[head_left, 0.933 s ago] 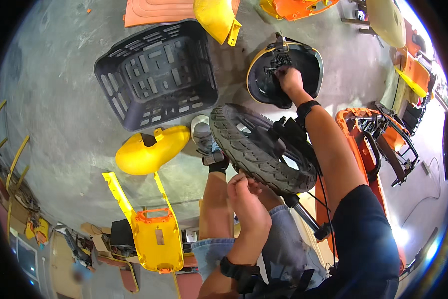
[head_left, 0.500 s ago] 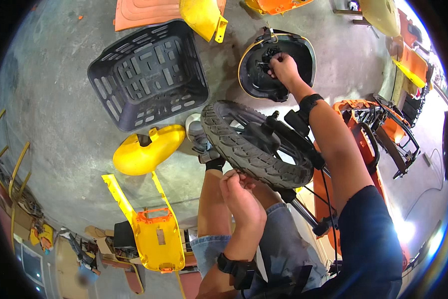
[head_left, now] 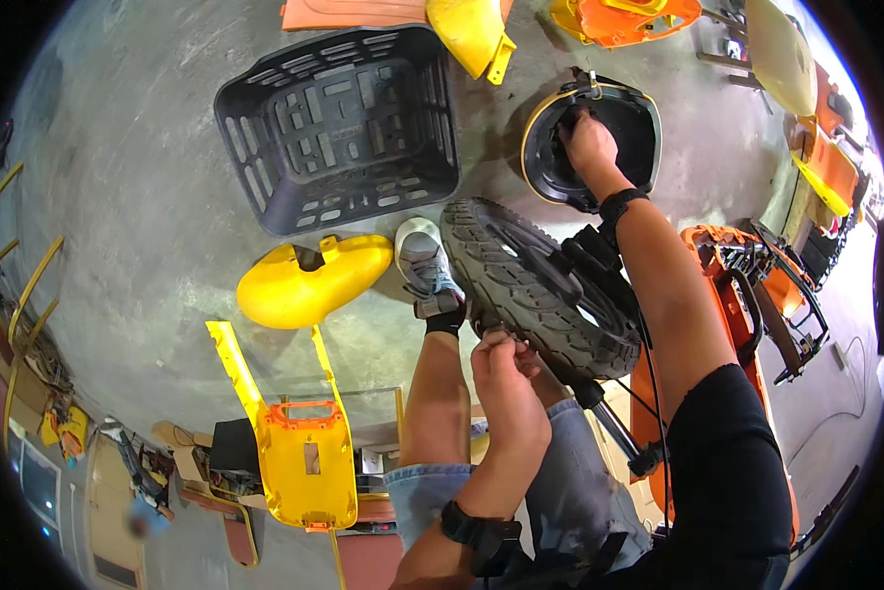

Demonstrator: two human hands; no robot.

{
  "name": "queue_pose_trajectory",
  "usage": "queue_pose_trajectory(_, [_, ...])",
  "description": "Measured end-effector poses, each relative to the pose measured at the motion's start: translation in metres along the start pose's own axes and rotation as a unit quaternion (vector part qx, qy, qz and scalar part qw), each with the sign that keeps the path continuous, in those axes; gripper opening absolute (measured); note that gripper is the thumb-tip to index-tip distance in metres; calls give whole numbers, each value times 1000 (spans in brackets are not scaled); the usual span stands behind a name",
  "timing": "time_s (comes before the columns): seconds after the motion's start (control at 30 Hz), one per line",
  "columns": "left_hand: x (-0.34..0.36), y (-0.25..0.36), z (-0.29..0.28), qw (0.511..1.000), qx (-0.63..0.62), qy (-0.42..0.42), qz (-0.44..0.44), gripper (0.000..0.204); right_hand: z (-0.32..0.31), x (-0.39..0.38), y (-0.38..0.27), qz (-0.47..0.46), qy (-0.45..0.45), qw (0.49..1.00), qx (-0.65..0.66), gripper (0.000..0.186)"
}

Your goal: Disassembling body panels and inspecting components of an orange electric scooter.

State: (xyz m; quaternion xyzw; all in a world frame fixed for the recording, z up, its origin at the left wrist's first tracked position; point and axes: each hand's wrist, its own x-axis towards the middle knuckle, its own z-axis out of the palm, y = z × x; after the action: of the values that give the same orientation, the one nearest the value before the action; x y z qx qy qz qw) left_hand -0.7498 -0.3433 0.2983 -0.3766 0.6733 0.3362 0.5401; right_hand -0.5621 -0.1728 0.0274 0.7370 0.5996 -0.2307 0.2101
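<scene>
My right hand [head_left: 591, 147] reaches into an upturned black shell [head_left: 639, 128] with a yellowish rim, shaped like a helmet. Its fingers are curled over dark small parts inside, and what they grip is hidden. Close beside the black tyre [head_left: 530, 285] of a spoked wheel, my left hand [head_left: 511, 379] is held with its fingertips pressed together. Anything pinched there is too small to make out. The wheel sits on a black fork [head_left: 614, 428], tilted between my legs and my right forearm.
A black slotted basket [head_left: 353, 197] lies at the far left, beside a yellow curved mudguard [head_left: 304, 290] and my shoe [head_left: 424, 256]. Nearer stands a yellow panel [head_left: 309, 467]. Orange frame parts [head_left: 717, 236] are on the right, with a cable [head_left: 860, 383] along the floor.
The view has shifted, so most things appear further right. My right hand has gone deeper among the parts in the shell. My left hand keeps its pinch by the tyre.
</scene>
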Motion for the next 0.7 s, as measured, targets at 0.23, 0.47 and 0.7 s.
queue_pose_trajectory(0.23, [0,0,-1,1000,-3,-19,-12,19,35,21,18,19,13,1000,-12,31])
queue_pose_trajectory(0.47, [0,-4,-1,1000,3,-11,-1,21,50,24,25,-12,27,995,96,32])
queue_pose_trajectory(0.7, [-1,-4,1,1000,10,0,10,17,22,14,40,143,33,925,349,30])
